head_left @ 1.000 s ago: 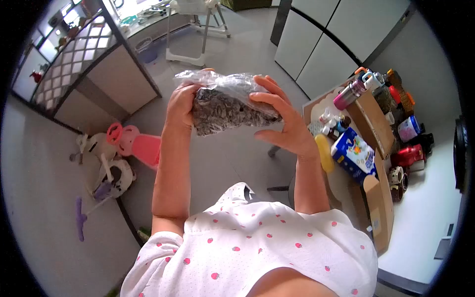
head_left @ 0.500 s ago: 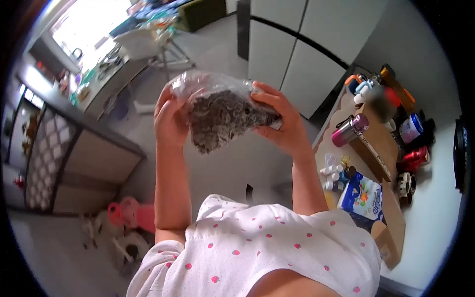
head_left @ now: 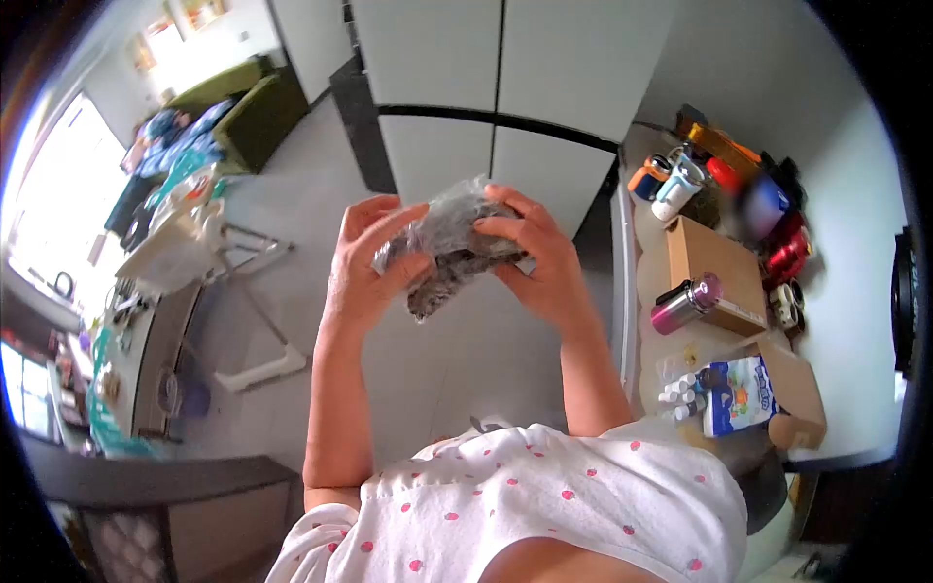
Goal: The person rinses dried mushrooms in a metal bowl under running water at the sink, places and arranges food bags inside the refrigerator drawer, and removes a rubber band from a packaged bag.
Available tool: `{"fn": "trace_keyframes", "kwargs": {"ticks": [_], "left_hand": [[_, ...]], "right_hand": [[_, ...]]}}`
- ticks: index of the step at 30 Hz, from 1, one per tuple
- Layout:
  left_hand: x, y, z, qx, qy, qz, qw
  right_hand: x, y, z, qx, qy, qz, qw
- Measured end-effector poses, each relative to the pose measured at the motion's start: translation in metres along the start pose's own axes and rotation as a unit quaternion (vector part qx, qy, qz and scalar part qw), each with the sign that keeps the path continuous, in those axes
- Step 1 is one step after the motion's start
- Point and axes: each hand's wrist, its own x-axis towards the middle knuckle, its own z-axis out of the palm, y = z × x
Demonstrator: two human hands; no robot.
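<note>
A clear plastic bag (head_left: 455, 219) holds dark grey-brown, flaky contents that look dried; I cannot tell exactly what they are. It hangs in the air in front of my chest, its film crumpled at the top. My left hand (head_left: 367, 260) grips the bag's left side, thumb in front and fingers curled along the upper edge. On the other side, my right hand (head_left: 546, 255) pinches the bag's right end, fingers on top and thumb below. The dark contents bulge between both hands.
A grey cabinet (head_left: 437, 146) stands ahead. On the right, a counter carries a pink-and-silver flask (head_left: 686, 303), a cardboard box (head_left: 705, 262), several small bottles (head_left: 688, 394) and a blue-and-white packet (head_left: 739, 396). A white high chair (head_left: 175, 255) and a green sofa (head_left: 260, 121) are at left.
My view has turned leftward across the room and towards the cabinet. The bag has been folded smaller and tilted, with my hands closer together; both still hold it.
</note>
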Motion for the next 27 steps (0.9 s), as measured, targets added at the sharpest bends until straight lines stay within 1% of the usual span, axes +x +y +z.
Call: {"fn": "trace_keyframes", "kwargs": {"ticks": [1, 2, 3, 4, 5, 6, 7, 9, 10, 11, 13, 14, 15, 16, 17, 18, 19, 21, 22, 23, 24, 25, 26, 27], "left_hand": [[0.013, -0.012, 0.003, 0.049, -0.036, 0.03, 0.998], [0.026, -0.02, 0.006, 0.084, -0.068, 0.026, 0.994], [0.039, -0.03, 0.009, 0.074, -0.072, 0.032, 0.994], [0.051, -0.041, 0.012, -0.048, -0.143, -0.056, 0.987], [0.064, -0.052, 0.015, -0.166, -0.211, -0.144, 0.953], [0.079, -0.065, 0.017, -0.155, -0.274, -0.169, 0.934], [0.096, -0.079, 0.02, -0.158, -0.275, -0.167, 0.934], [0.127, -0.1, 0.025, -0.195, -0.411, -0.171, 0.874], [0.14, -0.112, 0.034, -0.239, -0.415, -0.148, 0.865], [0.151, -0.12, 0.043, -0.237, -0.416, -0.149, 0.865], [0.178, -0.13, 0.063, -0.309, -0.377, -0.173, 0.856], [0.192, -0.136, 0.072, -0.307, -0.356, -0.181, 0.864], [0.202, -0.141, 0.082, -0.305, -0.361, -0.184, 0.862], [0.209, -0.147, 0.092, -0.316, -0.33, -0.206, 0.865], [0.217, -0.157, 0.102, -0.326, -0.299, -0.229, 0.867], [0.222, -0.177, 0.115, -0.345, -0.281, -0.228, 0.866], [0.23, -0.188, 0.125, -0.345, -0.286, -0.229, 0.864], [0.247, -0.206, 0.147, -0.381, -0.224, -0.265, 0.857], [0.254, -0.229, 0.161, -0.382, -0.213, -0.259, 0.861], [0.266, -0.241, 0.172, -0.383, -0.225, -0.261, 0.857], [0.278, -0.25, 0.182, -0.414, -0.2, -0.271, 0.846], [0.291, -0.262, 0.192, -0.443, -0.175, -0.28, 0.833], [0.301, -0.286, 0.204, -0.424, -0.167, -0.281, 0.845], [0.314, -0.301, 0.212, -0.425, -0.177, -0.283, 0.841]], "right_hand": [[0.009, 0.008, 0.001, -0.014, 0.008, 0.007, 1.0], [0.018, 0.016, -0.001, -0.038, -0.002, -0.013, 0.999], [0.027, 0.025, -0.001, -0.059, -0.016, -0.035, 0.998], [0.036, 0.034, -0.001, -0.068, -0.014, -0.032, 0.997], [0.045, 0.041, -0.002, -0.074, -0.029, -0.045, 0.996], [0.052, 0.048, -0.002, -0.078, -0.047, -0.057, 0.994], [0.061, 0.058, -0.002, -0.082, -0.047, -0.056, 0.994], [0.078, 0.078, -0.003, -0.036, -0.063, -0.087, 0.994], [0.089, 0.089, -0.006, -0.036, -0.064, -0.089, 0.993], [0.099, 0.101, -0.009, -0.044, -0.065, -0.102, 0.992], [0.122, 0.128, -0.018, -0.055, -0.059, -0.122, 0.989], [0.134, 0.144, -0.023, -0.06, -0.058, -0.11, 0.99], [0.142, 0.158, -0.027, -0.063, -0.06, -0.091, 0.992], [0.148, 0.172, -0.028, -0.063, -0.059, -0.084, 0.993], [0.154, 0.189, -0.026, -0.03, -0.061, -0.043, 0.997], [0.161, 0.207, -0.025, 0.001, -0.061, -0.005, 0.998], [0.167, 0.225, -0.022, 0.001, -0.058, -0.001, 0.998], [0.174, 0.265, -0.013, -0.026, 0.023, 0.047, 0.998], [0.177, 0.284, -0.007, -0.03, 0.03, 0.057, 0.998], [0.182, 0.305, 0.0, 0.089, 0.111, 0.136, 0.98], [0.185, 0.325, 0.006, 0.204, 0.193, 0.207, 0.937], [0.187, 0.349, 0.01, 0.198, 0.202, 0.211, 0.936], [0.19, 0.376, 0.017, 0.277, 0.247, 0.313, 0.874], [0.191, 0.403, 0.027, 0.352, 0.288, 0.407, 0.792]]}}
